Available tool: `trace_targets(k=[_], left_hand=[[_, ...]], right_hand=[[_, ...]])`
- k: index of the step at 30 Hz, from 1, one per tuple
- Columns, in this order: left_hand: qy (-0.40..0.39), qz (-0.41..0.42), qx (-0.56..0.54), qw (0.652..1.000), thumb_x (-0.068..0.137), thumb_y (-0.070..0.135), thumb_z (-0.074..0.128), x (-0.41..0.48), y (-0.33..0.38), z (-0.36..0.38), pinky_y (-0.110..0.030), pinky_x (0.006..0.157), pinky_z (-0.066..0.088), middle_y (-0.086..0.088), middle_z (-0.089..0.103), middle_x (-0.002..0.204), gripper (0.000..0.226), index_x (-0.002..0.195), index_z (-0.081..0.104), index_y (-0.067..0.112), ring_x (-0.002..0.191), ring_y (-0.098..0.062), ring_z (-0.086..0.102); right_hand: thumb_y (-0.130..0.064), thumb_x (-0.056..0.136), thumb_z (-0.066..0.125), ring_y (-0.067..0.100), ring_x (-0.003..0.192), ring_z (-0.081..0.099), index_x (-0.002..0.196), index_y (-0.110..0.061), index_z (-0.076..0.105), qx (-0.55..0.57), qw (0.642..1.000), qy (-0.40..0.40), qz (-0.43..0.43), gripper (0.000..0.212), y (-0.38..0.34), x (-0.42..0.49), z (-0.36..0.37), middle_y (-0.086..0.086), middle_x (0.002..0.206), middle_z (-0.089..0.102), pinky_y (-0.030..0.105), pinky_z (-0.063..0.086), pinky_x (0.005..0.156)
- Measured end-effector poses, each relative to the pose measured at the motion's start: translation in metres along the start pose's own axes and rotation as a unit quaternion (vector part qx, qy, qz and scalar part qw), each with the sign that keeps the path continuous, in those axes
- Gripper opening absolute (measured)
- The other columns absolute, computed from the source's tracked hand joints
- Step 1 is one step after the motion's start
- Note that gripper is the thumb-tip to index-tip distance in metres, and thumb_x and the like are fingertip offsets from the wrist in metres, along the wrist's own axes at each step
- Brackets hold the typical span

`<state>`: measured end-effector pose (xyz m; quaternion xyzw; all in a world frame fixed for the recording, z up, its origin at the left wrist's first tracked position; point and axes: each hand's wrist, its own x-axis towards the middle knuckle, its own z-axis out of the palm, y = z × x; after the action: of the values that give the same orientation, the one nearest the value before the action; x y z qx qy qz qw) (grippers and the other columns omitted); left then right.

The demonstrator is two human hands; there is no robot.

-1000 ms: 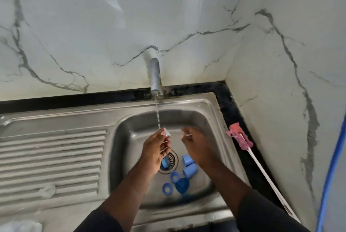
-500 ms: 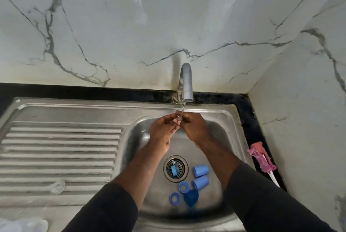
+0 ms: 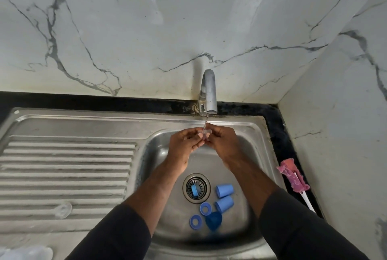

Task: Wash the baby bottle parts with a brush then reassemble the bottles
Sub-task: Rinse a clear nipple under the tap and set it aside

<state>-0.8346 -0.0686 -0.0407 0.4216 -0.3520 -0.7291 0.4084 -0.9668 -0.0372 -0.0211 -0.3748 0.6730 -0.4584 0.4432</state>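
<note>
The wall is white marble with grey-black veins, and the counter strip beneath is black. The sink is dull silver, its drainboard at left ribbed. In the lower middle are light blue caps, blue rings and a darker blue part. At right is a pink brush with a white handle. Under the tap is a clear piece.

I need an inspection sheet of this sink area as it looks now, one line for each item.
Surface: steel sink with ribbed drainboard.
Job's things: two blue caps, two blue rings and a dark blue part in the sink; a blue piece in the drain strainer; pink brush on the black counter.
Clutter: clear piece on the drainboard.
Hands: left hand and right hand both pinch a small clear part under the water stream.
Cables: nothing seen.
Surroundings: running tap, marble-patterned walls.
</note>
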Motion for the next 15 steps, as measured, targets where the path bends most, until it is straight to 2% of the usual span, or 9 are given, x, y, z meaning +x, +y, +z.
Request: trace_targets(k=[4, 9, 11, 13, 15], left_hand=[[-0.001, 0.046, 0.058, 0.997, 0.09, 0.009, 0.072, -0.005, -0.004, 0.001, -0.039, 0.083, 0.061, -0.016, 0.077, 0.093, 0.011, 0.1, 0.077, 0.009, 0.085, -0.029, 0.073], [0.017, 0.052, 0.089, 0.995, 0.084, -0.004, 0.074, -0.006, 0.003, 0.0, -0.032, 0.076, 0.062, -0.018, 0.076, 0.088, 0.016, 0.095, 0.076, 0.007, 0.078, -0.026, 0.074], [0.02, 0.046, 0.082, 0.995, 0.084, -0.005, 0.073, -0.006, 0.003, -0.004, -0.031, 0.071, 0.062, -0.02, 0.076, 0.087, 0.015, 0.095, 0.076, 0.005, 0.076, -0.026, 0.073], [0.029, 0.044, 0.094, 0.994, 0.084, -0.003, 0.075, -0.007, 0.003, -0.01, -0.037, 0.074, 0.063, -0.019, 0.076, 0.088, 0.013, 0.095, 0.076, 0.004, 0.079, -0.031, 0.074], [0.041, 0.054, 0.154, 0.986, 0.081, 0.005, 0.08, -0.007, 0.003, -0.014, -0.041, 0.075, 0.062, -0.013, 0.077, 0.084, 0.012, 0.092, 0.077, 0.008, 0.08, -0.034, 0.075]], right_hand=[[-0.001, 0.093, 0.066, 0.03, 0.101, 0.073, 0.108, -0.01, 0.076, 0.066, 0.997, 0.025, 0.033, 0.021, 0.007, -0.002, 0.0, 0.01, 0.1, 0.077, 0.05, 0.057, 0.095], [0.001, 0.09, 0.069, 0.027, 0.107, 0.071, 0.126, -0.002, 0.066, 0.17, 0.981, 0.04, 0.087, 0.036, 0.011, -0.005, -0.001, 0.013, 0.115, 0.073, 0.042, 0.056, 0.098], [-0.002, 0.092, 0.067, 0.029, 0.106, 0.071, 0.121, 0.001, 0.068, 0.202, 0.975, 0.004, 0.09, 0.029, 0.008, -0.009, 0.0, 0.016, 0.112, 0.074, 0.041, 0.057, 0.096], [-0.005, 0.093, 0.068, 0.028, 0.101, 0.073, 0.114, -0.002, 0.07, 0.19, 0.978, -0.026, 0.083, 0.022, 0.004, -0.012, 0.001, 0.016, 0.107, 0.075, 0.037, 0.06, 0.089], [-0.001, 0.089, 0.071, 0.026, 0.095, 0.073, 0.11, -0.005, 0.07, 0.166, 0.983, -0.005, 0.08, 0.022, 0.001, -0.013, 0.005, 0.014, 0.102, 0.076, 0.035, 0.061, 0.083]])
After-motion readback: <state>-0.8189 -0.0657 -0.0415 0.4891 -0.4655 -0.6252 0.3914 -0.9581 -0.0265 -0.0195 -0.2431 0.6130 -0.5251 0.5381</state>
